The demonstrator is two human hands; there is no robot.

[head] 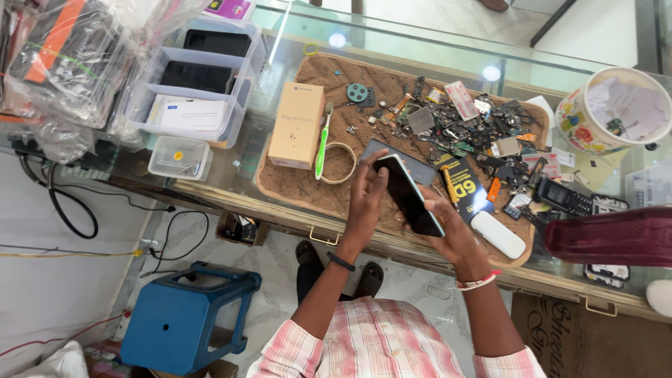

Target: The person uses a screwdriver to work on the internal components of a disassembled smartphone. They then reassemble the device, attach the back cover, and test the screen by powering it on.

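Two hands hold one phone above the near edge of the brown mat on the glass tabletop. It is a thin, flat slab with a dark glossy face, so I judge it light and stiff, but slick and easy to crack if dropped or bent; the long edges look like the safest place to take it, keeping pressure off the glass face.

The left hand sits at the phone's 9 o'clock, its fingers curled up along the left edge and top corner, closed on the phone. The right hand cradles the lower end from 5 o'clock, thumb along the right edge, its fingers wrapped beneath and mostly hidden, also closed on the phone.

At 10 o'clock from the phone lie a tan box, a green toothbrush and a ring, close together. At 2 o'clock, a heap of small parts covers the mat. A white dongle lies just beside the right hand at 3 o'clock.
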